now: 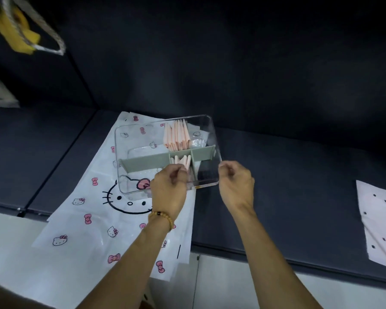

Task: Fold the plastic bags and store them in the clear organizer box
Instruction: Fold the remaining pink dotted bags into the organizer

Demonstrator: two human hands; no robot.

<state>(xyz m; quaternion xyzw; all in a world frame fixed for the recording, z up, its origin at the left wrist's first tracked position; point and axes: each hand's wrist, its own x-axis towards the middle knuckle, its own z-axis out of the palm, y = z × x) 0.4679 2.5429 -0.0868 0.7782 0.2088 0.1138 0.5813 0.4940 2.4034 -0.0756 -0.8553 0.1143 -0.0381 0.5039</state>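
Note:
A clear organizer box (210, 121) with grey-green dividers (143, 162) sits on a stack of flat white cat-print plastic bags (87, 219). Several folded pink bags (177, 136) stand upright in its far middle compartment. A few more folded pink bags (184, 160) stand in the near middle compartment. My left hand (168, 188) is at the box's near side, its fingers curled around these near folded bags. My right hand (236, 186) is at the box's near right corner, fingers curled and pinching the clear rim.
A dark padded mat (288, 175) covers the surface and the wall behind. A pale dotted bag (379, 224) lies flat at the right edge. A yellow item in a mesh bag (20, 34) hangs at the top left. A white ledge (232, 277) runs along the front.

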